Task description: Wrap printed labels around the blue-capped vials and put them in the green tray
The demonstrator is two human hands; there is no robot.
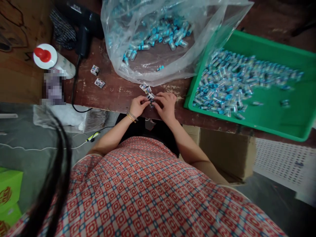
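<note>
At the table's near edge, my left hand (pixel 138 106) and my right hand (pixel 167 104) come together, thumbs and fingers closed on small printed labels (pixel 150 96). How many lie between the fingertips is hidden. Just beyond the fingers, another little bunch of printed labels (pixel 145 88) rests on the wood. In front of me lies a large clear plastic bag (pixel 158 79) with many small clear tubes with blue caps (pixel 170 36) inside. On the right, a green tray (pixel 283 115) holds a heap of similar tubes (pixel 224 82) that appear to have printed wrapping.
Two more label bundles (pixel 99 83) lie left on the brown table (pixel 116 95). Behind them are a black heat gun (pixel 84 33) with its cord and a white bottle (pixel 65 67) with a red top. A cardboard box (pixel 222 151) stands under the table.
</note>
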